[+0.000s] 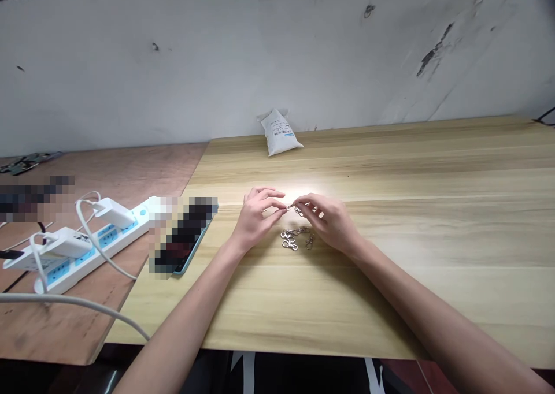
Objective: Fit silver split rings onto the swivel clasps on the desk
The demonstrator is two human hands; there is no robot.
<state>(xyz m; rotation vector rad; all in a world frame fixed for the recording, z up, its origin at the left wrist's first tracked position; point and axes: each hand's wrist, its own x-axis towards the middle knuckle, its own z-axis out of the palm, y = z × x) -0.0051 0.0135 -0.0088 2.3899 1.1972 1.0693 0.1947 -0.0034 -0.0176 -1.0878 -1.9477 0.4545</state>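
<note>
Above the table's middle, my left hand (256,216) and my right hand (326,214) meet fingertip to fingertip. Thumb and index finger of each are pinched on a small silvery metal clasp (299,211), which is partly covered by the right fingers. The left hand's other fingers are stretched out. Just below the hands lies a small pile of silvery metal clasps (289,244), which look like swivel snap hooks. Fine detail of the held piece is too small to make out.
A white labelled plastic packet (280,133) lies near the wall. Left of my arm is a phone (191,238), partly pixelated. A white power strip (104,246) with plugged-in chargers and cables rests on the reddish-brown table (104,319). The light wooden table (433,209) extends right.
</note>
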